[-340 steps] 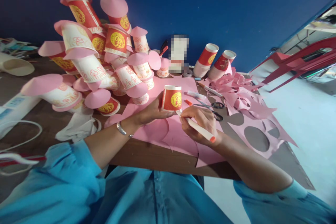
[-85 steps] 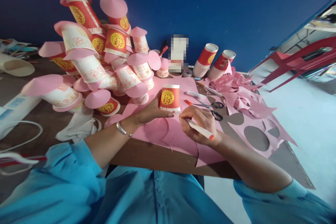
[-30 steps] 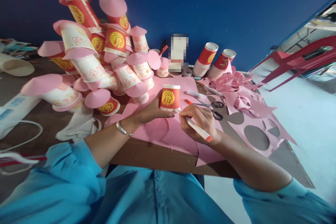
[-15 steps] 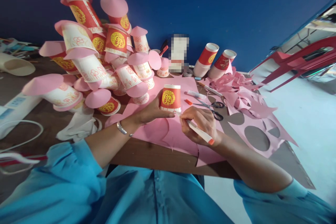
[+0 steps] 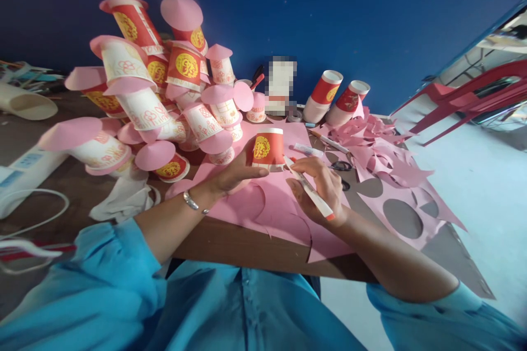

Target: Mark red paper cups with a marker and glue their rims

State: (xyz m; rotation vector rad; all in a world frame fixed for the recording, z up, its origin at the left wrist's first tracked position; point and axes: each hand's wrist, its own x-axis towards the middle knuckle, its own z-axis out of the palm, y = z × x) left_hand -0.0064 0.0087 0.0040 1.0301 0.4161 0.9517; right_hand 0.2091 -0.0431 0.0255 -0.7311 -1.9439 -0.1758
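Note:
A red paper cup [image 5: 275,148] with a yellow round emblem and a pale lower band is held by my left hand [image 5: 239,171], whose thumb runs along its lower edge. My right hand [image 5: 321,189] grips a white marker [image 5: 310,197] with an orange end, its tip close to the lower right side of the cup. Whether the tip touches the cup, I cannot tell. Under both hands lies pink paper [image 5: 284,214] with curved cut lines. Scissors [image 5: 341,166] rest just beyond my right hand, partly hidden by it.
At the left, several cups with pink cone tops [image 5: 142,104] are piled high. Two cup stacks [image 5: 323,96] stand at the back, beside pink paper scraps [image 5: 379,140]. A white cloth [image 5: 123,197] lies left of my left wrist. A red chair [image 5: 448,98] is at the far right.
The cup has turned a little, its emblem shifting left, and has risen slightly. My right hand has moved a bit right and up with the marker, now covering more of the scissors.

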